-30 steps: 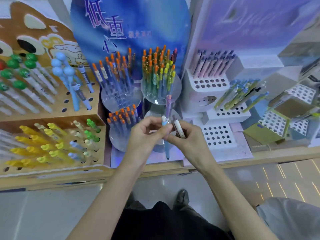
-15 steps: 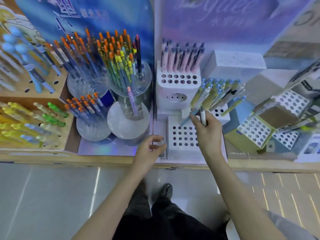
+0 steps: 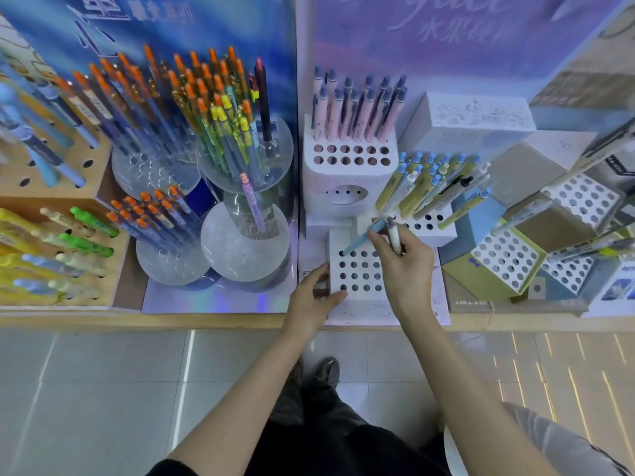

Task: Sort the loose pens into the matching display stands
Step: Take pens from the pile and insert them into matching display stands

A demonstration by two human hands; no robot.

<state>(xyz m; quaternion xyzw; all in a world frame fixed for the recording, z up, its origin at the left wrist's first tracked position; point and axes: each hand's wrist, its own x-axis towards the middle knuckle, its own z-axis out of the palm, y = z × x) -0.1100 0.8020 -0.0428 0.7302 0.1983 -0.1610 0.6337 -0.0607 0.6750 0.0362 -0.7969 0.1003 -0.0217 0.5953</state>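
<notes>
Two pens sit in your right hand [image 3: 405,269]: fingers pinch the blue pen [image 3: 360,238], its tip at the far-left hole of the white perforated stand [image 3: 360,295], and curl round the white pen [image 3: 393,235]. Both look light, stiff and slick, so grip mid-barrel. Since half a second ago, your relaxed left hand [image 3: 309,297] has reached the stand's edge.

white pen [image 3: 392,233] btm: hid, R hand [image 3: 407,269] | blue pen [image 3: 359,239] tip: poss. hidden

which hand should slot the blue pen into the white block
Right. The right hand pinches the blue pen, its tip over holes in the block; the left hand only touches its side.
</notes>
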